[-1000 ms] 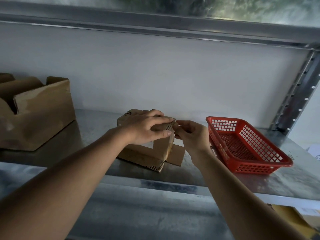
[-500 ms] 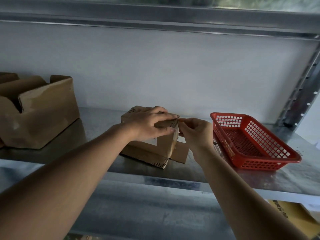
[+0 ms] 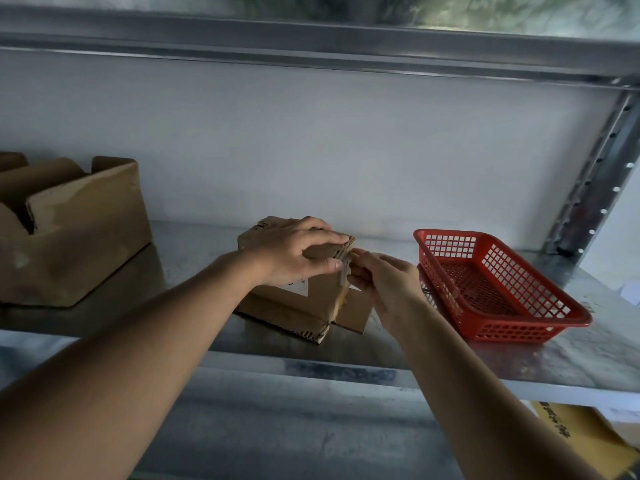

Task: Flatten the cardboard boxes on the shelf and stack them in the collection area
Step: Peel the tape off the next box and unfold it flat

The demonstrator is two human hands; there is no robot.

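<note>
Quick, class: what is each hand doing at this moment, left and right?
Left hand: grip curled over the top of the small cardboard box.
Right hand: pinching something at that box's top corner; cannot tell what.

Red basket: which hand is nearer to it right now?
Right. The right hand pinches at the small box's top corner, just left of the red basket. The left hand grips the box top, farther left.

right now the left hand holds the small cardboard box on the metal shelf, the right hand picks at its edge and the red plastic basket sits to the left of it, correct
Not quite: the red plastic basket sits to the right of the small cardboard box, as the head view shows. The rest holds: the left hand holds the box on the metal shelf, and the right hand picks at its edge.
</note>
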